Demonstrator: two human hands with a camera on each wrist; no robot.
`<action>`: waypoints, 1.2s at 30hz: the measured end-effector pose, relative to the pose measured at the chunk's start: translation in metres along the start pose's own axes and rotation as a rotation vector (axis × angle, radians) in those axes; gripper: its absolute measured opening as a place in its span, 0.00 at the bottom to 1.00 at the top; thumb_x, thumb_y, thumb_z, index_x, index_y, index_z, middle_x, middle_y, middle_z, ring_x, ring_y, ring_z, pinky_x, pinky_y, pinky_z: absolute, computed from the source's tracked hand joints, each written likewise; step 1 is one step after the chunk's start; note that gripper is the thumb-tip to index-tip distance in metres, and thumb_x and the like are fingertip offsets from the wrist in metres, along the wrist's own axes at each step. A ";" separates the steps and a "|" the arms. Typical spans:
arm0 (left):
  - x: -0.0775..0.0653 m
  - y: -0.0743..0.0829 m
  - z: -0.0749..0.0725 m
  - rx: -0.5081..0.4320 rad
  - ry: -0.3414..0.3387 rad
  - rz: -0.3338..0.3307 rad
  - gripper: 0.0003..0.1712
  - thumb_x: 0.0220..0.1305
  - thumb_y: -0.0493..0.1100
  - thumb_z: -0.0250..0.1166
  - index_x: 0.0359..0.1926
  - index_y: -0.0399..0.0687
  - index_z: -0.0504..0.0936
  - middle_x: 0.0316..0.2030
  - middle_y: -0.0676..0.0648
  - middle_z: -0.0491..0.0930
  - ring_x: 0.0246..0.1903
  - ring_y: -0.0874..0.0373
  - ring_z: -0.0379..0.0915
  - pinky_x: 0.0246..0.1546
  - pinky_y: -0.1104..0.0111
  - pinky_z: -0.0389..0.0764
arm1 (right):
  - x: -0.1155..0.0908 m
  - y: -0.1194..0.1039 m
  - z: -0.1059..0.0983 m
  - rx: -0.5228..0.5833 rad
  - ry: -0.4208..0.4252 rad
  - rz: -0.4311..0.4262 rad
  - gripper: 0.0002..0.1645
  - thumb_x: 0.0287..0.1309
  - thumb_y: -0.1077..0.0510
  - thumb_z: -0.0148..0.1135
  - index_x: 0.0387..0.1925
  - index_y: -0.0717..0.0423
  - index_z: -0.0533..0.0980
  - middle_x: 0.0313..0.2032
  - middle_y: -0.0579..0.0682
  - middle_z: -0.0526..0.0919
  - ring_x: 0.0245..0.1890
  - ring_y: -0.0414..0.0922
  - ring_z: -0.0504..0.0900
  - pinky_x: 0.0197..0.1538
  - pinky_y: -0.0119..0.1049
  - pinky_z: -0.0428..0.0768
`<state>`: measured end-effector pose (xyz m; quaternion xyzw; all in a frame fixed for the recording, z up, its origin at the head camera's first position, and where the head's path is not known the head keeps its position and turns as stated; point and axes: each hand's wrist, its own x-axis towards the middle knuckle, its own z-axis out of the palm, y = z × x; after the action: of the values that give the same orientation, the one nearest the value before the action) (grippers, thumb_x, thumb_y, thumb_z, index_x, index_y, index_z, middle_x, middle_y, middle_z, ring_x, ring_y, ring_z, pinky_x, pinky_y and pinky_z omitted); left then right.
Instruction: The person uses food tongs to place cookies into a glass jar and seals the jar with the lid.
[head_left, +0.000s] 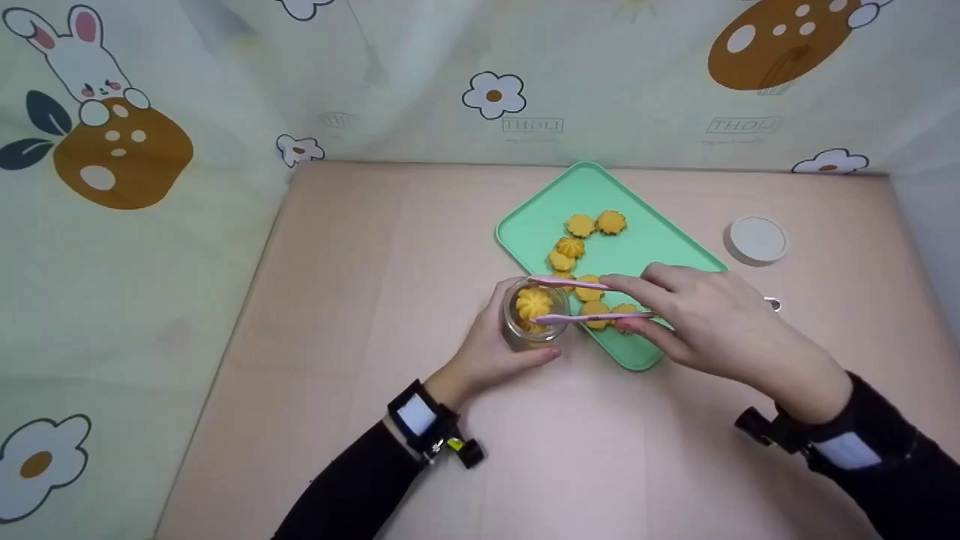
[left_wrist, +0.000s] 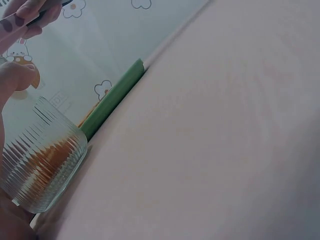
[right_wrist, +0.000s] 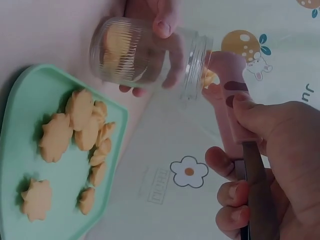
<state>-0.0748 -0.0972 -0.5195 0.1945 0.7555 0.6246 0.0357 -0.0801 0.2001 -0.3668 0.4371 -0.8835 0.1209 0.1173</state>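
My left hand (head_left: 487, 330) grips a ribbed clear glass jar (right_wrist: 145, 55), its fingers and thumb around the side. Cookies (right_wrist: 116, 45) lie at the jar's bottom. With my right hand (head_left: 705, 319) I hold pink tongs (right_wrist: 234, 107), thumb on one arm and fingers on the other. The tongs' tips are at the jar's mouth, with a yellow flower-shaped cookie (head_left: 534, 302) between them. Several similar cookies (head_left: 611, 222) sit on a green tray (head_left: 637, 352) just beyond the jar, partly hidden under the tongs and right hand.
A round white lid (head_left: 757, 240) lies right of the tray. A small metal piece (head_left: 774, 304) peeks out beyond my right hand. Patterned cloth (head_left: 405, 90) hangs behind the pale wooden table (head_left: 360, 262) and down its left side.
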 end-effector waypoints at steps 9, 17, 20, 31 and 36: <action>0.001 -0.003 0.000 -0.004 -0.006 0.026 0.55 0.54 0.46 0.88 0.77 0.52 0.65 0.68 0.51 0.78 0.70 0.56 0.73 0.75 0.55 0.72 | 0.005 -0.007 -0.001 -0.015 -0.053 0.054 0.31 0.70 0.43 0.75 0.70 0.46 0.81 0.34 0.50 0.81 0.24 0.42 0.72 0.24 0.35 0.70; 0.001 -0.003 -0.001 -0.032 -0.013 0.039 0.56 0.54 0.45 0.88 0.78 0.52 0.65 0.68 0.47 0.78 0.70 0.53 0.73 0.74 0.53 0.73 | 0.004 -0.011 -0.003 0.006 -0.007 0.070 0.30 0.72 0.42 0.72 0.66 0.54 0.81 0.34 0.49 0.81 0.25 0.42 0.73 0.24 0.35 0.71; 0.001 -0.003 0.000 -0.013 -0.006 0.039 0.56 0.53 0.47 0.88 0.78 0.52 0.66 0.69 0.49 0.78 0.70 0.54 0.72 0.75 0.54 0.71 | 0.003 -0.010 -0.005 0.015 0.009 0.094 0.30 0.71 0.43 0.72 0.66 0.53 0.80 0.34 0.48 0.80 0.24 0.41 0.73 0.24 0.34 0.71; 0.002 -0.001 0.001 -0.035 0.001 0.037 0.56 0.50 0.45 0.89 0.76 0.51 0.67 0.68 0.51 0.78 0.69 0.53 0.73 0.76 0.52 0.69 | -0.017 0.033 0.004 0.083 0.133 0.252 0.29 0.67 0.51 0.76 0.66 0.54 0.80 0.39 0.50 0.84 0.25 0.40 0.71 0.24 0.35 0.73; 0.001 -0.001 0.001 -0.059 0.001 0.036 0.57 0.49 0.43 0.89 0.76 0.50 0.67 0.68 0.48 0.78 0.70 0.50 0.73 0.77 0.50 0.68 | -0.023 0.061 0.022 0.088 0.124 0.409 0.30 0.72 0.50 0.73 0.69 0.56 0.77 0.39 0.54 0.85 0.29 0.48 0.76 0.29 0.44 0.75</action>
<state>-0.0760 -0.0961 -0.5200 0.2065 0.7331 0.6473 0.0300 -0.1175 0.2460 -0.4018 0.2450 -0.9388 0.2071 0.1253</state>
